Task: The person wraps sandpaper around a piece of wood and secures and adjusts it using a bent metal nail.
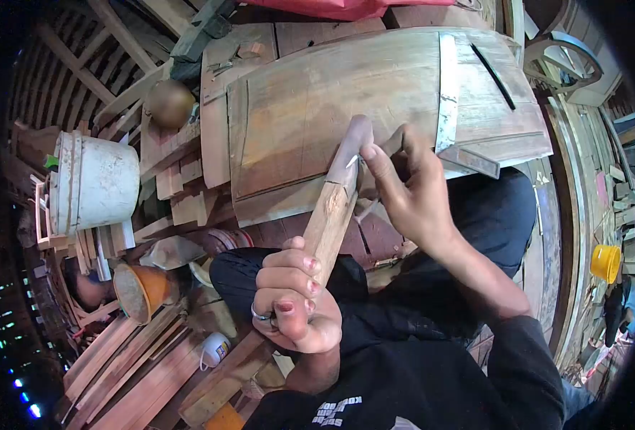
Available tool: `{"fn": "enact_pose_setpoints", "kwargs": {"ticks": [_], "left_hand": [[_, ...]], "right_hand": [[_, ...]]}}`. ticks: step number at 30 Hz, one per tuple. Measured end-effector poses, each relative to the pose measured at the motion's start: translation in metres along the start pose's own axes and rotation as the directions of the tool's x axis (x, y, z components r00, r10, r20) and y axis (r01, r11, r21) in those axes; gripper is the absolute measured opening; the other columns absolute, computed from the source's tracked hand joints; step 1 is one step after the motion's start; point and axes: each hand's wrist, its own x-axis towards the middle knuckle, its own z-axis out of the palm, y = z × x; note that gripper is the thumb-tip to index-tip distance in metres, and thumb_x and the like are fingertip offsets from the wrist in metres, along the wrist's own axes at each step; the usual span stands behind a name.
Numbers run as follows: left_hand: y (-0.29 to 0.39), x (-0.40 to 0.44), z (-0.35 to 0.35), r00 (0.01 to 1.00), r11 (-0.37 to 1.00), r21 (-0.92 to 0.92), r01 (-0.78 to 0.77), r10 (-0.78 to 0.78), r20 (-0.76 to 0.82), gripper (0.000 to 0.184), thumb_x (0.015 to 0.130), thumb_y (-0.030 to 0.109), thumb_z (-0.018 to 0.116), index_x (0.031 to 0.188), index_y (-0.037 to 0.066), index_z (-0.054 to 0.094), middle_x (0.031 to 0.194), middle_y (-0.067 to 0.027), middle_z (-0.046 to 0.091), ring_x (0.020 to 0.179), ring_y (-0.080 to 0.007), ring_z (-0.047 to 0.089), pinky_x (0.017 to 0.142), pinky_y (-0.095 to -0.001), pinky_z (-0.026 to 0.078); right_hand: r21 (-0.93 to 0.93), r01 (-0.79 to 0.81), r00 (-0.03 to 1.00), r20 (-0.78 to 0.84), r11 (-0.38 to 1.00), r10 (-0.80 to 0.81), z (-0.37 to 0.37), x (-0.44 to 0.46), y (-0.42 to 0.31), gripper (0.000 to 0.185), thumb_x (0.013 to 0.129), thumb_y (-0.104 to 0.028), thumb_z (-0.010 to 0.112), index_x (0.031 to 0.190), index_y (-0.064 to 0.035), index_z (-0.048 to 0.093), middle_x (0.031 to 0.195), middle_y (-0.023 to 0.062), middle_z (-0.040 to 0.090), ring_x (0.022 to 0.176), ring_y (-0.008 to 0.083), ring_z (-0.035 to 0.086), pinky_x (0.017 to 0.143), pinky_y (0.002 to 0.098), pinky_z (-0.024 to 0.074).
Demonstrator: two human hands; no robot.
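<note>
A wooden handle (330, 226) slants upward from my left hand (289, 297), whose fingers are wrapped round its lower part. On its upper end sits a smooth grey-brown sleeve or head (352, 147), with a small pale pointed piece (350, 162) at its side. Beside that piece is my right hand (414, 186), thumb and forefinger bent close together near the sleeve; whatever they pinch is too small to make out. Behind both hands lies a broad, curved wooden panel (296, 100) with a metal straightedge (448, 86) and a thin black rod (493, 77) on it.
At the left stand a white bucket (102, 183) and an orange bowl (142, 292). Wooden strips (138, 365) lie at the lower left, near a small white cup (215, 350). A yellow container (605, 263) is at the far right. A square-like tool (469, 160) juts over the panel's edge.
</note>
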Motion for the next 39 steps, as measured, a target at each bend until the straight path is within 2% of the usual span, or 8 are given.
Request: {"fn": "enact_pose_setpoints", "kwargs": {"ticks": [4, 15, 21, 23, 24, 25, 28, 39], "left_hand": [[0.005, 0.001, -0.002, 0.995, 0.994, 0.091, 0.054, -0.061, 0.082, 0.026, 0.099, 0.026, 0.043, 0.076, 0.015, 0.036, 0.08, -0.0019, 0.044, 0.087, -0.0217, 0.053, 0.101, -0.0508, 0.044], [0.001, -0.002, 0.002, 0.996, 0.997, 0.068, 0.029, -0.035, 0.082, 0.025, 0.098, 0.027, 0.043, 0.077, 0.014, 0.036, 0.078, -0.0018, 0.043, 0.086, -0.0212, 0.052, 0.1, -0.0501, 0.044], [0.004, -0.001, 0.003, 0.997, 0.996, 0.085, 0.024, -0.03, 0.076, 0.026, 0.098, 0.026, 0.045, 0.077, 0.014, 0.036, 0.078, -0.0024, 0.044, 0.085, -0.0221, 0.052, 0.099, -0.0505, 0.045], [0.003, -0.002, 0.005, 0.998, 0.997, 0.069, 0.017, -0.022, 0.063, 0.025, 0.097, 0.025, 0.045, 0.076, 0.014, 0.037, 0.078, -0.0028, 0.045, 0.085, -0.0226, 0.054, 0.099, -0.0509, 0.046], [0.003, -0.003, 0.005, 0.997, 0.998, 0.061, 0.008, -0.013, 0.073, 0.025, 0.097, 0.025, 0.046, 0.076, 0.014, 0.038, 0.078, -0.0028, 0.045, 0.085, -0.0225, 0.054, 0.098, -0.0506, 0.046], [0.004, -0.003, 0.004, 0.996, 0.998, 0.056, 0.005, -0.01, 0.087, 0.025, 0.097, 0.025, 0.046, 0.075, 0.013, 0.039, 0.078, -0.0028, 0.045, 0.085, -0.0225, 0.054, 0.098, -0.0503, 0.046], [0.004, -0.003, 0.002, 0.998, 0.999, 0.044, 0.001, -0.004, 0.061, 0.022, 0.096, 0.02, 0.048, 0.076, 0.01, 0.044, 0.076, -0.0047, 0.05, 0.082, -0.0237, 0.057, 0.096, -0.0508, 0.049], [0.002, -0.001, 0.002, 0.997, 0.998, 0.066, 0.022, -0.027, 0.074, 0.025, 0.098, 0.025, 0.044, 0.077, 0.013, 0.038, 0.079, -0.0026, 0.045, 0.086, -0.0219, 0.055, 0.101, -0.0505, 0.045]], "right_hand": [[0.094, -0.171, 0.985, -0.013, 0.981, 0.173, -0.004, 0.027, 0.012, 0.033, 0.098, -0.022, 0.07, 0.083, 0.0019, 0.054, 0.062, 0.0153, 0.064, 0.057, 0.0157, 0.063, 0.052, 0.034, 0.0463], [-0.172, -0.009, 0.996, 0.081, 0.985, 0.023, -0.008, 0.004, -0.006, 0.031, 0.099, -0.022, 0.068, 0.082, 0.002, 0.059, 0.064, 0.0144, 0.066, 0.057, 0.0191, 0.065, 0.052, 0.0342, 0.0486], [-0.101, -0.108, 0.994, 0.023, 0.989, 0.11, -0.012, 0.025, -0.005, 0.035, 0.097, -0.024, 0.072, 0.082, 0.0023, 0.055, 0.064, 0.0204, 0.064, 0.057, 0.0228, 0.066, 0.056, 0.0377, 0.0487], [-0.106, 0.051, 0.995, 0.086, 0.993, -0.042, -0.01, 0.01, -0.009, 0.033, 0.099, -0.021, 0.071, 0.079, -0.0043, 0.05, 0.058, -0.0003, 0.049, 0.052, 0.0047, 0.048, 0.047, 0.0252, 0.0342], [-0.029, 0.039, 0.995, 0.093, 0.999, -0.036, -0.009, 0.012, -0.008, 0.032, 0.099, -0.02, 0.071, 0.08, -0.0038, 0.052, 0.058, -0.0003, 0.049, 0.052, 0.0048, 0.047, 0.048, 0.0254, 0.0346], [-0.115, 0.035, 0.995, 0.102, 0.993, -0.024, -0.016, 0.021, -0.009, 0.032, 0.098, -0.022, 0.07, 0.082, 0.0021, 0.057, 0.064, 0.0174, 0.065, 0.058, 0.0234, 0.066, 0.056, 0.0373, 0.0495], [-0.091, -0.144, 0.986, 0.071, 0.985, 0.15, -0.016, 0.037, -0.004, 0.029, 0.097, -0.021, 0.071, 0.084, 0.002, 0.06, 0.066, 0.0168, 0.066, 0.062, 0.0201, 0.067, 0.058, 0.0367, 0.0497], [-0.087, 0.028, 0.98, 0.199, 0.996, -0.01, -0.017, 0.02, -0.011, 0.028, 0.098, -0.023, 0.07, 0.087, 0.0011, 0.059, 0.063, 0.015, 0.063, 0.057, 0.0187, 0.062, 0.055, 0.0362, 0.0466]]}}
